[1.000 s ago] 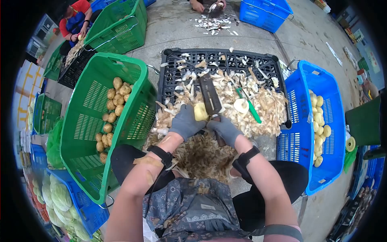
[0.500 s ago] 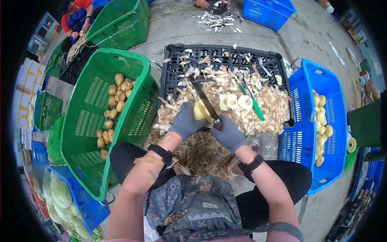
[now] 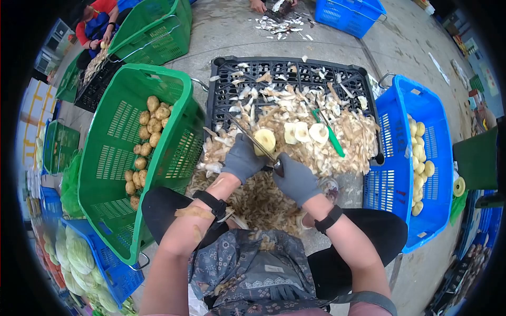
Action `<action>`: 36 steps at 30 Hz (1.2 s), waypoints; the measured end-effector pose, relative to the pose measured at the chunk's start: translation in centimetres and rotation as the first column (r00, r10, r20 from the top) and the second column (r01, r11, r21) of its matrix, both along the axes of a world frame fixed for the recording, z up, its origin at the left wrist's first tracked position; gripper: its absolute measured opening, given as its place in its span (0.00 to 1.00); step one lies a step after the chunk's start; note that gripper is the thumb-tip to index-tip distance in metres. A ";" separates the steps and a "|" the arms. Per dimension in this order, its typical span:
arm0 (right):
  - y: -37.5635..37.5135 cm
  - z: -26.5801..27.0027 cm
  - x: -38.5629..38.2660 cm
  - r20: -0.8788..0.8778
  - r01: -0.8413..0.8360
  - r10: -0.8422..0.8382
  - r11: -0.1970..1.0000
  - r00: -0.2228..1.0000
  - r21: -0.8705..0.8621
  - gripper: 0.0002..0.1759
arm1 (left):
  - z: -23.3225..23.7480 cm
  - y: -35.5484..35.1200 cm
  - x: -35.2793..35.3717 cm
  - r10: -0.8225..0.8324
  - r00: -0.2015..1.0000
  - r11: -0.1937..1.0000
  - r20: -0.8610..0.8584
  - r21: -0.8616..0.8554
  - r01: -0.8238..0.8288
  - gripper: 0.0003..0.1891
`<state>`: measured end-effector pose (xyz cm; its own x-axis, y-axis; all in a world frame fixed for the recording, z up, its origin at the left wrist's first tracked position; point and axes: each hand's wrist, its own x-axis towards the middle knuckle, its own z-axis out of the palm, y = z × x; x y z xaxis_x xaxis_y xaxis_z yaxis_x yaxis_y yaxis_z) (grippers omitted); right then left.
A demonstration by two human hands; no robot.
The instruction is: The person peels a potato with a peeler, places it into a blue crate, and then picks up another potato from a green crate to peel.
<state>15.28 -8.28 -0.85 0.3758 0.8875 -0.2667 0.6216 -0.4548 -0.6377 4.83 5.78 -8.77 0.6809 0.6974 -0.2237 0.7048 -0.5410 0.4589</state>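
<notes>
Head view, looking down past a person's own forearms: two grey-gloved hands meet at the near edge of a low black crate [image 3: 342, 68]. The left hand [image 3: 243, 160] is curled around a peeled yellow potato [image 3: 265, 139], gripping it from the left, with its round cut face turned upward. The right hand [image 3: 296, 179] is closed around the handle of a knife [image 3: 252, 136]; the blade slants up and to the left, almost edge-on, across the near side of the potato. Whether the blade touches the flesh cannot be told. Just to the right of the potato, three pale slices [image 3: 301, 132] lie in a row on a thick heap of peelings [image 3: 356, 137], and beside them rests a green tool [image 3: 334, 140]. More peelings are piled between the person's feet. To the left stands a green crate [image 3: 118, 118] with brown, unpeeled potatoes [image 3: 154, 125]; to the right, a blue crate [image 3: 388, 184] holds pale, peeled ones. The person wears a patterned apron [image 3: 247, 263]. At the upper left, a co-worker [image 3: 100, 26] in red and blue sits by another green crate. Cabbages [image 3: 79, 250] are at the lower left.
</notes>
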 end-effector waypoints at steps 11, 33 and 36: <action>0.9 -0.8 0.3 0.043 0.051 -0.047 0.994 0.998 -0.096 0.14 | 6.3 -1.6 1.1 0.146 0.989 0.987 -0.016 -0.058 -0.147 0.35; 0.3 1.4 -1.2 0.070 0.118 -0.108 0.980 0.992 -0.160 0.16 | 7.5 -1.6 0.9 0.129 0.991 0.987 -0.023 -0.097 -0.130 0.35; 1.3 2.0 -0.5 0.089 0.084 -0.069 0.981 0.994 -0.176 0.15 | 7.7 -0.6 0.9 0.077 0.995 0.985 -0.068 -0.149 -0.086 0.33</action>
<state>14.74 -6.97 1.20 0.4676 0.7960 -0.3844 0.6274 -0.6052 -0.4900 5.72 5.17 -1.05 0.6047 0.7049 -0.3708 0.7733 -0.4083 0.4850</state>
